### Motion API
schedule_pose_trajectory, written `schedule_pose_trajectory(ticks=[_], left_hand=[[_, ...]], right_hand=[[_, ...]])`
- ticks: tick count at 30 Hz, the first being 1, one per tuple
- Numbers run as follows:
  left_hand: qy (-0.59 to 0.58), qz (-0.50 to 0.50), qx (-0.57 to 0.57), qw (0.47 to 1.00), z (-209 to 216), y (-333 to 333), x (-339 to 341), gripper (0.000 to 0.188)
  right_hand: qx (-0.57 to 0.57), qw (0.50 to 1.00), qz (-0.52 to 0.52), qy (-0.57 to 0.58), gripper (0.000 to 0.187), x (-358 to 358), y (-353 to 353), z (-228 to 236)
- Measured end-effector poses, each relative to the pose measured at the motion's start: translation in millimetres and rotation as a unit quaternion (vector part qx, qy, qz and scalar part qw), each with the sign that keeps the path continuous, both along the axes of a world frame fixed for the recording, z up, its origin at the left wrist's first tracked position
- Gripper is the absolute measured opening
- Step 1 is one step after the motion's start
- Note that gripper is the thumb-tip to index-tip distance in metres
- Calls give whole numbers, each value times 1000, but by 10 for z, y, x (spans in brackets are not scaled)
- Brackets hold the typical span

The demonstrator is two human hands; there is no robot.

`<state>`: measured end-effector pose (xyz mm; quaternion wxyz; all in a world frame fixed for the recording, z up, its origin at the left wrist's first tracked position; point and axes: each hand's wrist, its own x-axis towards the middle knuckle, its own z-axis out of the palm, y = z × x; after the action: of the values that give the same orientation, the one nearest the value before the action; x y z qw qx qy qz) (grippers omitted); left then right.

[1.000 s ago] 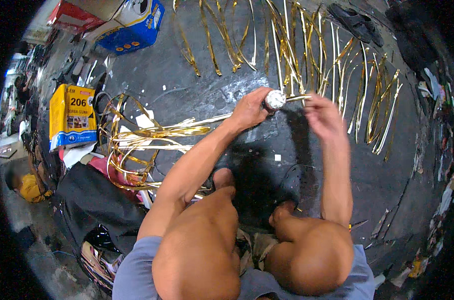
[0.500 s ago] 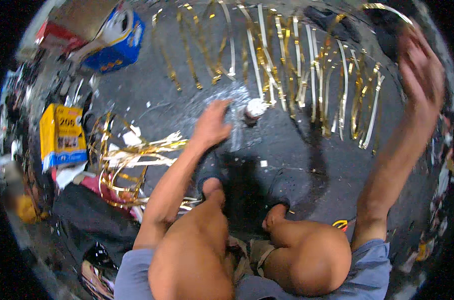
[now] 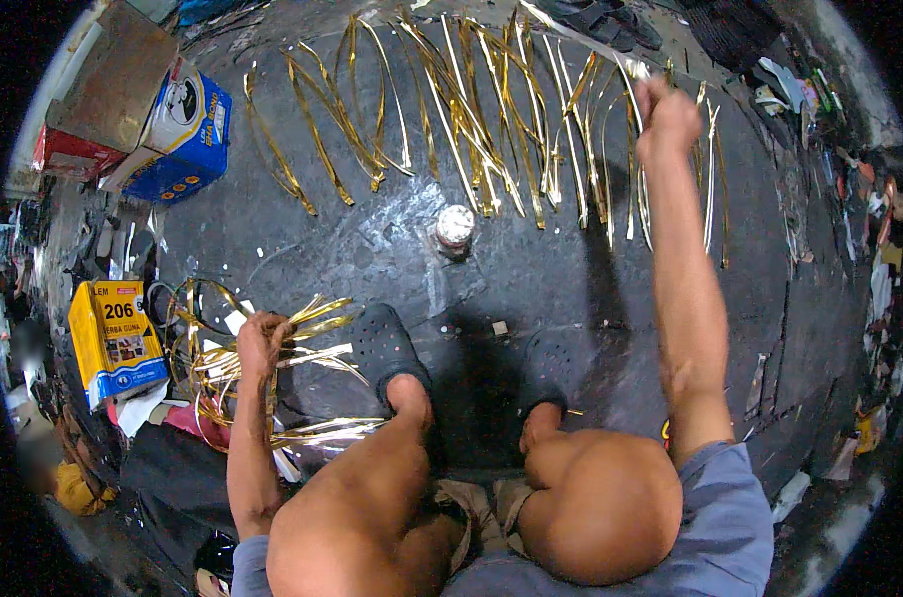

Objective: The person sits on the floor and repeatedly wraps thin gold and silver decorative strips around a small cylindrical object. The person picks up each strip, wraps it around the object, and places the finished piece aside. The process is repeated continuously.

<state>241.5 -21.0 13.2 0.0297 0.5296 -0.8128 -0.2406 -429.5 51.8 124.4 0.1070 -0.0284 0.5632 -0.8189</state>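
My left hand (image 3: 261, 343) is at the loose pile of gold and white strips (image 3: 322, 320) on the left, its fingers closed round some of them. At the far right my raised right hand (image 3: 668, 121) pinches a shiny strip (image 3: 634, 70) above the laid-out ones; the hand is slightly blurred. A spread row of folded gold strips (image 3: 317, 169) lies across the far part of the dark floor mat (image 3: 372, 254). Between the row and my feet stands a small can with a whitish, crusted top (image 3: 454, 227).
A yellow and blue box (image 3: 121, 338) stands left of the pile. Farther left is an open cardboard box with a blue side (image 3: 188, 134). Dark sandals (image 3: 601, 22) lie beyond the row. My clogs (image 3: 387, 343) rest on the mat; scraps line its edges.
My left hand has gone from the mat beside the can down to the strip pile and closed there. My right hand has come inward from the far right with a strip. The view has shifted.
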Motion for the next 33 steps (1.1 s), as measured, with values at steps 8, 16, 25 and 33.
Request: schedule_pose_trajectory(ticks=[8,16,25,33], left_hand=[[90,-127,-96,983,94,-206,-713,9],[194,24,177,965,-172,-80,-2119,12],[357,152,523,759,-67,65,-2371,44],[489,130,645,572,-143,314,-2204,42]], right_hand=[[255,957,-66,-119,9,831,914,-1835],[330,769,431,338,85,2246,675,-1105],[201,917,283,198,59,2273,570,-955],[194,909,322,181,58,2579,639,-772]])
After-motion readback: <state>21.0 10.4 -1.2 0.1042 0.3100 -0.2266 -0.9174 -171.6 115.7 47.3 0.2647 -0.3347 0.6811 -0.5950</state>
